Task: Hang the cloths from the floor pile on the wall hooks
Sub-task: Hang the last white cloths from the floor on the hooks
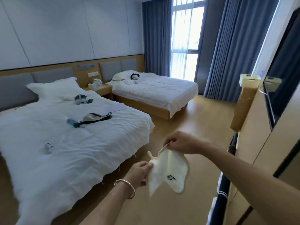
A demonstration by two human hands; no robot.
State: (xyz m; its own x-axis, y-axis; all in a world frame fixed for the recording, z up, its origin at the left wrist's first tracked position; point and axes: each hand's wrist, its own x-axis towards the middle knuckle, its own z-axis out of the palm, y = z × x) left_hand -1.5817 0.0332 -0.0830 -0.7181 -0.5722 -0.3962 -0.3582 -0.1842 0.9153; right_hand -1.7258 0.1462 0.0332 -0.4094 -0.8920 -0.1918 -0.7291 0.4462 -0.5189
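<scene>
White terry with a beige edge: that is the one cloth (170, 171) we hold up in front of us, in the air over the wood floor (194, 127), off the foot corner of the near bed (65, 159).

Both our arms reach forward, bare to the elbow. Our right hand (178, 142) sits higher, palm down, and its fingers (170, 141) pinch the beige hanging loop (163, 147) at the top of the cloth. Our left hand (140, 172) sits lower and to the left, knuckles up, its fingers (148, 164) curled and pinching the cloth's left edge. A thin bracelet (133, 190) circles the left wrist. The cloth sags between the two grips, a small dark mark low on its face.

We count two beds, each with one white pillow. On the near bed lie four loose things: a grey headset (80, 99), a pale pouch with a dark strap (95, 118), a blue object (73, 123) just beside it, and a small white device (48, 146) nearer the foot. The far bed (154, 91) carries one dark-banded headset (135, 76). Between the beds a nightstand (103, 90) holds a white kettle (97, 82).

The pouch looks closed, so we cannot tell what is in it. At our right a dark rail (224, 181) runs along the wall below a black screen (279, 78).
</scene>
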